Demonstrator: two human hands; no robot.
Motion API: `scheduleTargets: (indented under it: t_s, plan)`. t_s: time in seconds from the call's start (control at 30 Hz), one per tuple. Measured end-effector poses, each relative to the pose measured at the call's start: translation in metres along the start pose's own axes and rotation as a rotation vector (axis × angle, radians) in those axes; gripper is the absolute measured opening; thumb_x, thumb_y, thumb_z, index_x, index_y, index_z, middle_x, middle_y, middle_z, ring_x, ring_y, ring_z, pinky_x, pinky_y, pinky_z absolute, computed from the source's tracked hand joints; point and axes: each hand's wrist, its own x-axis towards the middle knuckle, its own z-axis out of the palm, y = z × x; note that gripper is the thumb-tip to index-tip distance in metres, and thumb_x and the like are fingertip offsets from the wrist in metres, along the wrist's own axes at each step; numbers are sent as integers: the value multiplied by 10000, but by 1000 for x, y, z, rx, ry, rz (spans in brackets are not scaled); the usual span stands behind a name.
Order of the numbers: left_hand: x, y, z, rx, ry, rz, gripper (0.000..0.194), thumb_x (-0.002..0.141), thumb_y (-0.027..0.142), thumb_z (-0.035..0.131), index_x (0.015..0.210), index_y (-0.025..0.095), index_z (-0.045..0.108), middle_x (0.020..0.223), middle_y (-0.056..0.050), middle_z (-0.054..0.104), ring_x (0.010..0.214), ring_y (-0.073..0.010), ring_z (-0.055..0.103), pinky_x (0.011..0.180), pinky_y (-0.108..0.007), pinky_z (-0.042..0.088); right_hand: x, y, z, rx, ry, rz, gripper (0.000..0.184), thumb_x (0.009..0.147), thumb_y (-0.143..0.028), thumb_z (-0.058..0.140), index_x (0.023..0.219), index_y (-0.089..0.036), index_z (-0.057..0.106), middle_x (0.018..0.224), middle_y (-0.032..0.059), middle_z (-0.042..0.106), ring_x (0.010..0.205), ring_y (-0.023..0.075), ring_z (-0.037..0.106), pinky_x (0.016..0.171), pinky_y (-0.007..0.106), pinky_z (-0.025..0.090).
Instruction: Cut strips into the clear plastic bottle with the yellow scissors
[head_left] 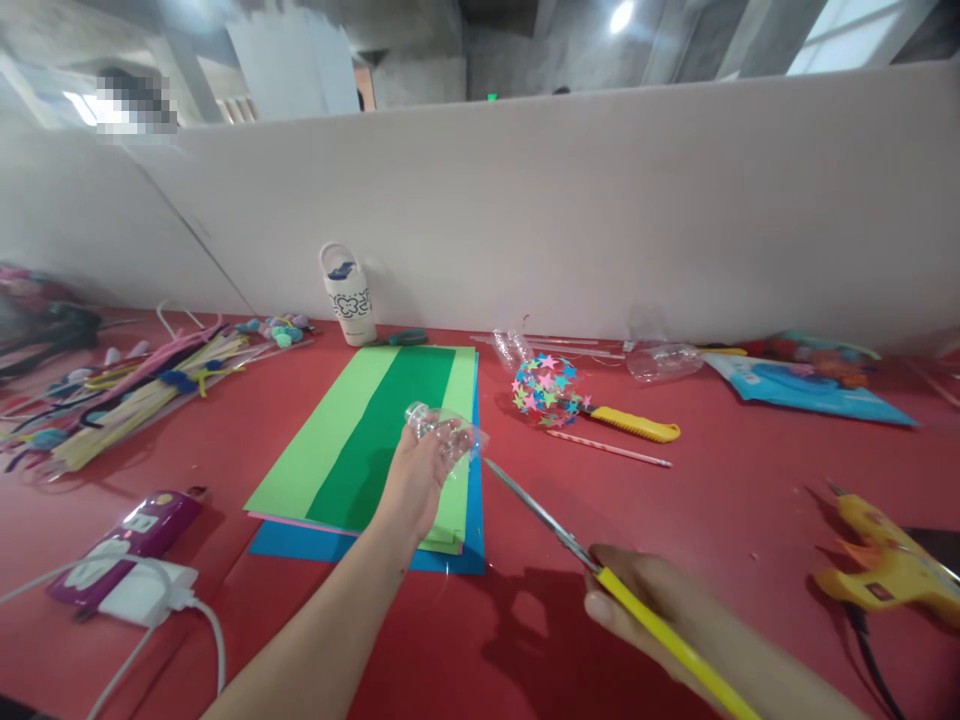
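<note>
My left hand [415, 480] is closed round the top part of a clear plastic bottle [444, 430], held neck-up above a stack of green, pink and blue paper sheets [360, 440]. My right hand [645, 605] grips yellow-handled scissors [559, 530]; their metal blades point up-left, and the tip reaches the cut edge of the bottle piece. Both hands hover over the red table [570, 600].
A star-covered ball [545, 389], a yellow utility knife [637, 425] and a pink pencil [607, 448] lie behind. Clear bottle parts [664, 360] and a white container [349, 295] stand near the white partition. Pipe cleaners [127, 395] lie left, chargers [139, 570] front left, a yellow glue gun [881, 560] right.
</note>
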Motion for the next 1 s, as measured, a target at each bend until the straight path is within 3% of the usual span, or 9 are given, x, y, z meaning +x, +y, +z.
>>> scheduleTargets:
  t_s: [0.13, 0.3, 0.47, 0.63, 0.77, 1.0]
  plan:
    - [-4, -1, 2, 5, -54, -14, 134, 790, 88, 623, 869, 176, 559, 798, -36, 710, 773, -166, 717, 923, -395, 540, -7, -5, -2, 165, -90, 34, 596, 818, -831, 330, 724, -242, 316, 614, -78, 294, 482, 89, 298, 425, 207, 230]
    - [-9, -2, 5, 31, -109, -9, 166, 753, 129, 679, 854, 191, 563, 787, -14, 701, 793, -177, 721, 918, -395, 543, -9, -15, 2, 180, -64, -1, 701, 728, -935, 284, 705, -239, 367, 501, -86, 346, 409, 80, 318, 389, 210, 212]
    - [-12, -3, 5, 40, -149, -11, 223, 744, 174, 705, 901, 188, 547, 781, -8, 673, 813, -195, 712, 900, -423, 544, -10, -21, 1, 194, -62, -27, 672, 760, -914, 283, 689, -247, 326, 488, -98, 323, 398, 75, 310, 403, 220, 236]
    - [-15, -3, 5, 91, -162, 16, 253, 731, 203, 724, 920, 197, 556, 843, -11, 665, 845, -185, 688, 919, -415, 517, -13, -23, 1, 219, -37, 33, 711, 701, -950, 294, 696, -242, 364, 505, -98, 313, 404, 74, 294, 391, 208, 243]
    - [-16, -4, 5, 107, -151, 24, 254, 734, 217, 727, 928, 201, 564, 872, -18, 651, 852, -180, 664, 927, -422, 501, -14, -23, 2, 248, -38, 36, 620, 786, -859, 390, 695, -246, 362, 507, -91, 322, 407, 84, 313, 399, 212, 263]
    - [-15, -5, 5, 123, -156, 15, 266, 740, 264, 743, 927, 219, 559, 883, -14, 635, 852, -173, 635, 948, -424, 465, -14, -27, 1, 237, -1, 47, 564, 812, -781, 463, 677, -242, 369, 506, -84, 336, 415, 85, 321, 403, 212, 265]
